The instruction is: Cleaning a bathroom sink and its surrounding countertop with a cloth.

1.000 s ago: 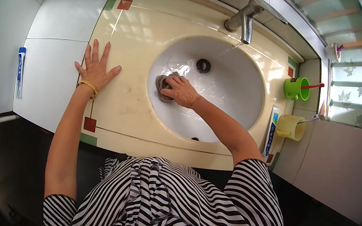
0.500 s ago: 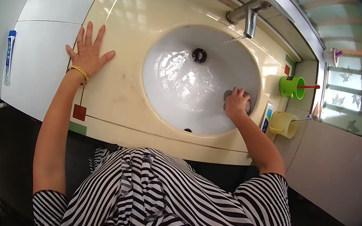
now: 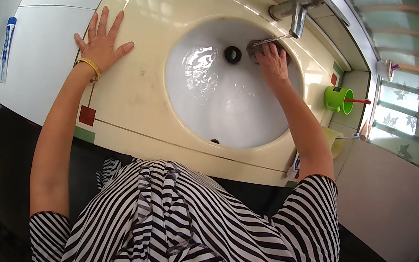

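Note:
My right hand (image 3: 273, 65) presses a grey scrubbing pad (image 3: 254, 48) against the far right wall of the white oval sink (image 3: 195, 115). Its fingers partly cover the pad, and whether it is a cloth or a sponge is hard to tell. A thin stream of water from the metal faucet (image 3: 297, 21) falls onto the pad. The dark drain (image 3: 232, 54) lies just left of it. My left hand (image 3: 100, 49), with a gold bangle at the wrist, rests flat with fingers spread on the left part of the cream countertop (image 3: 135, 81).
Right of the sink stand a green mug (image 3: 335, 99) with a red toothbrush and a yellow cup (image 3: 336, 143), partly behind my forearm. A toothpaste tube (image 3: 294, 166) lies by that arm. A packaged toothbrush (image 3: 7, 49) is at far left.
My right hand has slid the grey pad from the near right side of the sink to its far right wall, under the water. My left hand stays on the countertop.

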The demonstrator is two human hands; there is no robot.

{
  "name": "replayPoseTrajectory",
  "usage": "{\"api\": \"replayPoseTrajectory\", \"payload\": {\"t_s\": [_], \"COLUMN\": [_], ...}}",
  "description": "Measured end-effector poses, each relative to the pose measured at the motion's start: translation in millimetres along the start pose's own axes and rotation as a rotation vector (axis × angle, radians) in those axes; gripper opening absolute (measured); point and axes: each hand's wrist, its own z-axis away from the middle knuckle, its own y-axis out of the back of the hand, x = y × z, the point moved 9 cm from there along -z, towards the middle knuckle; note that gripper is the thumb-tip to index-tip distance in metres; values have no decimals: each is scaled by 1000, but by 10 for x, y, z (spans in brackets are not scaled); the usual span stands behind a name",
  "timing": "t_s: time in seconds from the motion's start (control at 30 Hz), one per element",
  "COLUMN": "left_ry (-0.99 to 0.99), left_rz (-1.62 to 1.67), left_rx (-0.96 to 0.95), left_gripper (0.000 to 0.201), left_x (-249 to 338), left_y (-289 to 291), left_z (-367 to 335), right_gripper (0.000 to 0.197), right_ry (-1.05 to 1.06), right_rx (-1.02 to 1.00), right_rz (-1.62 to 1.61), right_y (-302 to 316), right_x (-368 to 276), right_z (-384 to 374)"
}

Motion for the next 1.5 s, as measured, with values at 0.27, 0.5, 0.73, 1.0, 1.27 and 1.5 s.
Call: {"api": "replayPoseTrajectory", "payload": {"t_s": [0.27, 0.5, 0.73, 1.0, 1.27, 1.5], "left_ry": [-22, -28, -51, -43, -33, -20], "left_rz": [5, -13, -49, -23, -21, 15], "left_rx": [4, 23, 89, 73, 73, 26], "left_gripper": [80, 82, 79, 81, 83, 83], "left_x": [27, 1, 23, 27, 11, 42], "left_y": [-2, -41, -13, 14, -14, 18], "left_z": [5, -2, -26, 2, -20, 15], "right_gripper": [42, 40, 22, 47, 43, 33], "right_ry": [-543, 115, -242, 233, -789, -1926], "right_rx": [-461, -599, -288, -1149, -153, 743], "right_rz": [-464, -893, -27, -906, -1959, -2431], "right_y": [-831, -409, -585, -354, -835, -1742], "right_x": [-553, -1398, -36, -1660, -1316, -176], "right_z": [852, 983, 855, 1014, -626, 449]}}
